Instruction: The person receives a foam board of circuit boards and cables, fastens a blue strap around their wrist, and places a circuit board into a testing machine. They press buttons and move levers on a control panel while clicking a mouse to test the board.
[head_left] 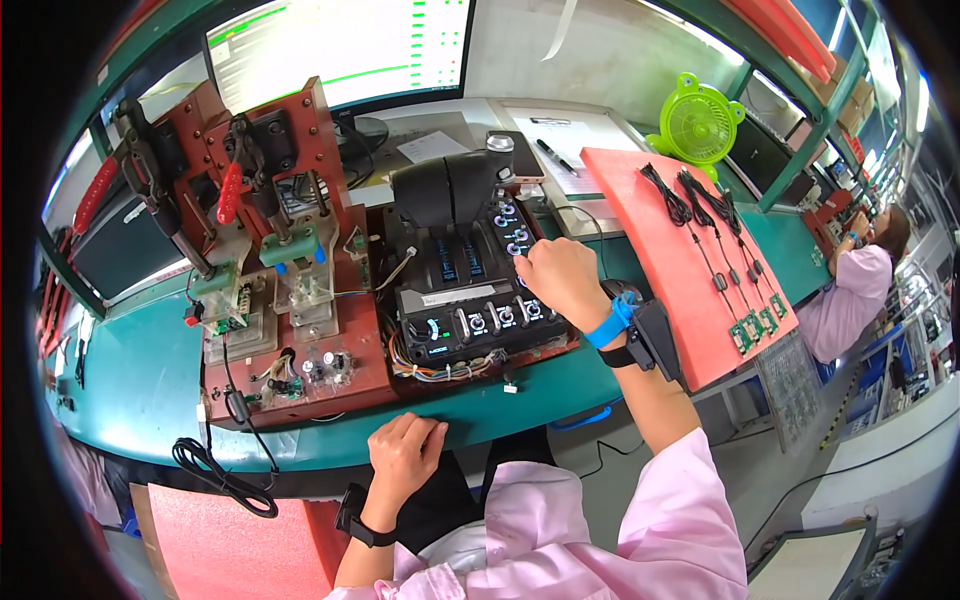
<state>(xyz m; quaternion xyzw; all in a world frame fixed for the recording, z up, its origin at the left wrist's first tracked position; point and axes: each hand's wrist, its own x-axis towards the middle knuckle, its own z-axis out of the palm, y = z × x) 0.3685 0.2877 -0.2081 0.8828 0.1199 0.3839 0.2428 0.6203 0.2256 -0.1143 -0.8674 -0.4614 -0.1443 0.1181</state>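
Pressing lit black control unit (470,290), right hand (558,280) atop.

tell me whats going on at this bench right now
A person in a pink coat sits at a green workbench. Their right hand rests on the knobs of a black control unit with levers, which sits in a red fixture with loose wiring. Their left hand lies curled on the bench's front edge, holding nothing. A red clamp jig stands to the left, and a pink tray of cabled small boards to the right. Another person works farther right.
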